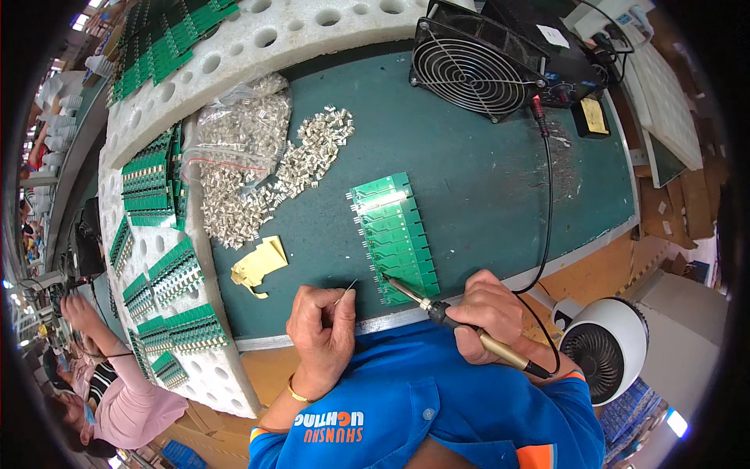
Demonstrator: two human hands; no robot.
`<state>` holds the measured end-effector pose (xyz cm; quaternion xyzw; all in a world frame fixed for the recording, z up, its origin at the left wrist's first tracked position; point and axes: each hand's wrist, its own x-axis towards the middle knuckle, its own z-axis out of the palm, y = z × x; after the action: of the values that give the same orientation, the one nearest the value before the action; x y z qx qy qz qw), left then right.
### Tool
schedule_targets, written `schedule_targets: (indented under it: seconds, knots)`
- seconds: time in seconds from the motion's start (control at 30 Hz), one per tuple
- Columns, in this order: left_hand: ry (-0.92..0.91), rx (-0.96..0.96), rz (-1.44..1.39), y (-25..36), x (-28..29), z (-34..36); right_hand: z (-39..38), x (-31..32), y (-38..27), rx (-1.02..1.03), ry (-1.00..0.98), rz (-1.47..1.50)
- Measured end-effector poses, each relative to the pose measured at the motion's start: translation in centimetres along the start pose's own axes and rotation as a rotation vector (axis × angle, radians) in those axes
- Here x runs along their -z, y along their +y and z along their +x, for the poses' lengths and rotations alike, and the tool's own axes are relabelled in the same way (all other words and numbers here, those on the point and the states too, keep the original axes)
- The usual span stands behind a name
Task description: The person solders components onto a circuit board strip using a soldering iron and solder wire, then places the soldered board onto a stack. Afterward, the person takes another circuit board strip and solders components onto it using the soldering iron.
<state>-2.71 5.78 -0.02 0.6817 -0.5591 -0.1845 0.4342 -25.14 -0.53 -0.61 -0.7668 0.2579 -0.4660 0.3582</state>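
My right hand (488, 313) is closed around the soldering iron (461, 327), its tip on the near end of the green board strip (394, 234), which lies close to the front edge of the bench. My left hand (320, 324) pinches what looks like a thin solder wire (348, 289). The green mat (484, 187) is open up to the fan (476, 66); the metal parts (269, 168) and foam trays (168, 273) lie at my left.

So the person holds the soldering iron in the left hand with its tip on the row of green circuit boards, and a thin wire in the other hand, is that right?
Not quite: the soldering iron is in the right hand, not the left. Its tip does meet the row of green circuit boards, and the left hand pinches the thin wire. The head view shows this.
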Motion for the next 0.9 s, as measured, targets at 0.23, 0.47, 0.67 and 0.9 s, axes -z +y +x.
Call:
schedule_targets:
  seconds: [0.23, 0.47, 0.67, 0.9]
  knots:
    - [-0.021, 0.008, 0.009, 0.28, 0.14, 0.1, 0.08, 0.0, -0.11, 0.036, -0.017, -0.031]
    - [0.005, -0.03, -0.012, 0.01, 0.05, 0.2, -0.06, 0.36, -0.25, 0.045, -0.016, -0.059]
    - [-0.036, -0.004, -0.005, 0.32, 0.25, 0.19, -0.32, 0.08, -0.4, 0.047, -0.018, -0.047]
    - [-0.014, -0.023, -0.024, 0.17, 0.09, 0.27, -0.64, 0.03, -0.69, 0.061, -0.06, -0.106]
